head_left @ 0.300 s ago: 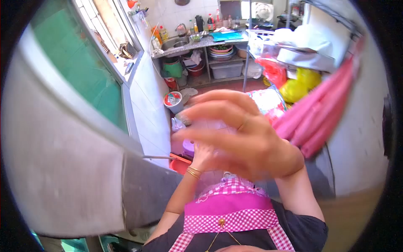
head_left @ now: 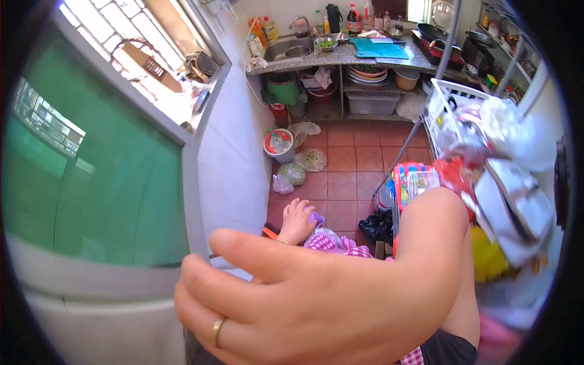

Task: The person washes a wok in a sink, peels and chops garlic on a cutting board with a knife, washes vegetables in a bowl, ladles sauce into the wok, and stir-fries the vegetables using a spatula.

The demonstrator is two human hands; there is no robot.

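Note:
My right hand (head_left: 304, 298) is very close to the camera, its back toward me, with a ring on one finger. Its fingers point left, loosely bent and apart; no object shows in it, though the palm is hidden. Farther down, my left hand (head_left: 296, 220) is held with fingers spread and nothing visible in it. A purple object (head_left: 316, 219), too covered to name, shows just beside that hand. Below it is the pink checked apron (head_left: 337, 243), partly covered by my right hand.
Ahead is a counter (head_left: 307, 61) with a sink (head_left: 286, 51), bottles and a blue board (head_left: 380, 48). A white bucket (head_left: 279, 154) and bagged greens (head_left: 292, 174) stand on the red tiled floor (head_left: 350, 185). A loaded rack (head_left: 447, 115) is at right; a green glass panel (head_left: 115, 176) is at left.
The view has tilted up, showing more floor and counter. My right hand has come lower in view and looks larger. The left hand now shows clearly with spread fingers.

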